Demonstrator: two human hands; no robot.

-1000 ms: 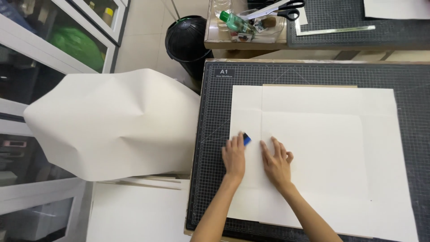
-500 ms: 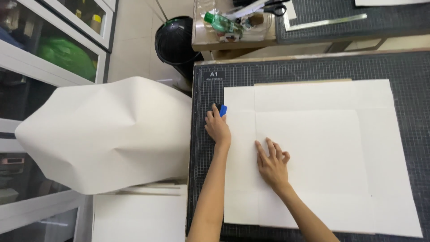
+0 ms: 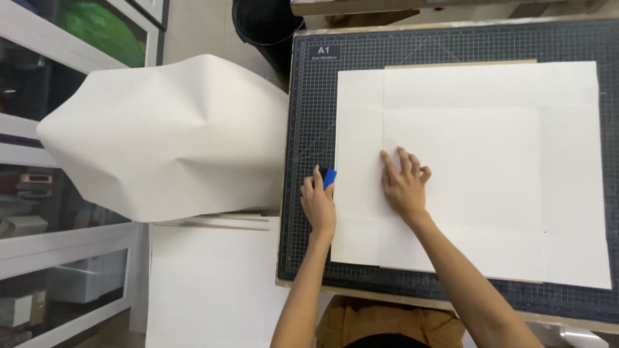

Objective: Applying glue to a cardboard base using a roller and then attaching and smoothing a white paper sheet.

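Paper [image 3: 471, 167] lies on the mat [image 3: 309, 129], its left edge under the blue scraper [image 3: 329, 177] pinched in the left hand [image 3: 319, 203]. Right hand [image 3: 403, 183] presses flat beside it, empty. Uneven pressure could crease or shift the sheet.

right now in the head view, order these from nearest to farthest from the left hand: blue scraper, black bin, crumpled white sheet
1. blue scraper, held in the left hand
2. crumpled white sheet, off the mat to its left
3. black bin, at the top edge
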